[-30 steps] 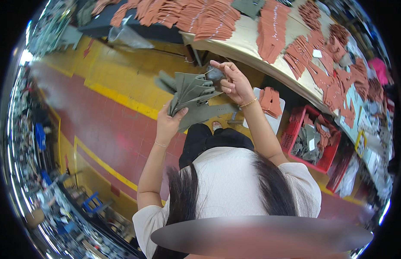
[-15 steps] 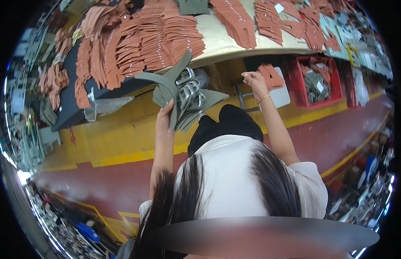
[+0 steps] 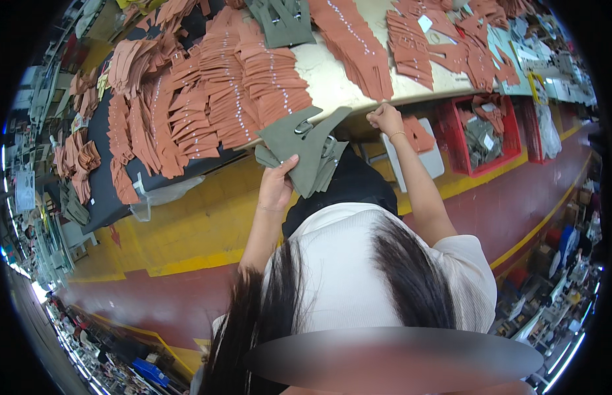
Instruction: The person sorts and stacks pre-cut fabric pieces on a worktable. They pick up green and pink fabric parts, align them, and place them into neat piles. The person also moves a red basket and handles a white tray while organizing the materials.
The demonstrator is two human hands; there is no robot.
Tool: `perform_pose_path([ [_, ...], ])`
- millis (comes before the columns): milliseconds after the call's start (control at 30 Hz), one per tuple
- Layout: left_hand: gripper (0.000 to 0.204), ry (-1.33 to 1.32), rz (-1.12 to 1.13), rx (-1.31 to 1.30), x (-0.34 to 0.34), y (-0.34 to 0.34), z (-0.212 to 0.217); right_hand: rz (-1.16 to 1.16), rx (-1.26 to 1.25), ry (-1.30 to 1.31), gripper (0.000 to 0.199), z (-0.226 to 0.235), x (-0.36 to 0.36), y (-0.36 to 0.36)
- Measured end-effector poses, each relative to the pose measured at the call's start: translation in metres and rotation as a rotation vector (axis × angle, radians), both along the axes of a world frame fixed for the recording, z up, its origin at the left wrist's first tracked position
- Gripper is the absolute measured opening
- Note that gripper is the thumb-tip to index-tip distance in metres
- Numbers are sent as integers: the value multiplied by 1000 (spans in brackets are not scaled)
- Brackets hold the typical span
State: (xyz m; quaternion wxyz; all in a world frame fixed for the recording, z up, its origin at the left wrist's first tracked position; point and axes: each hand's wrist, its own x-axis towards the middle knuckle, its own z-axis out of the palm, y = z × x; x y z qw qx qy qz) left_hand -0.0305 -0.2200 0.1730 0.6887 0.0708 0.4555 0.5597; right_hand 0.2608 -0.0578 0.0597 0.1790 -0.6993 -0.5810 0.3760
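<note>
My left hand (image 3: pixel 275 185) is closed around the lower edge of a bundle of olive-green strap pieces (image 3: pixel 299 155), thumb on top. The pieces fan out in overlapping layers, and a silver metal buckle (image 3: pixel 303 128) shows near the top. My right hand (image 3: pixel 387 121) is closed in a pinch by the table's front edge, to the right of the bundle. Whatever its fingers hold, if anything, is hidden. Just beyond it lies a long overlapping row of rust-orange strap pieces (image 3: pixel 352 43) on the cream tabletop (image 3: pixel 327 76).
More rust-orange rows (image 3: pixel 220 79) cover the table's left side. Another olive-green pile (image 3: pixel 279 23) lies at the back. Under the right edge are a white stool (image 3: pixel 432 164), with orange pieces (image 3: pixel 419 136) on it, and a red crate (image 3: pixel 445 128). A clear plastic bag (image 3: pixel 171 193) hangs at left.
The green bundle has turned in my left hand, so most of its buckles are now covered. That hand has moved right, nearer my right hand, which stays pinched in about the same place.
</note>
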Motion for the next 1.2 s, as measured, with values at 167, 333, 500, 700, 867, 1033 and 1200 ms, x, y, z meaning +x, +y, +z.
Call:
perform_pose_path([
  [167, 44, -7, 43, 28, 24, 86, -4, 10, 39, 100, 37, -1, 22, 136],
  [333, 45, -159, 110, 200, 60, 175, -20, -107, 539, 138, 46, 14, 33, 237],
  [500, 49, -268, 215, 189, 92, 237, -49, 66, -167, 525, 46, 47, 27, 238],
  [700, 48, -275, 193, 138, 102, 258, -79, 217, -235, 613, 70, 38, -28, 183],
  [867, 46, -422, 166, 3, 91, 263, -135, 379, 13, 270, 67, 3, -43, 188],
  [1033, 42, -331, 135, -499, 79, 267, -180, 456, -63, 143, 52, -23, -59, 203],
  [1200, 40, -120, 90, -650, 63, 237, -174, 433, 31, 118, 45, -28, -54, 195],
])
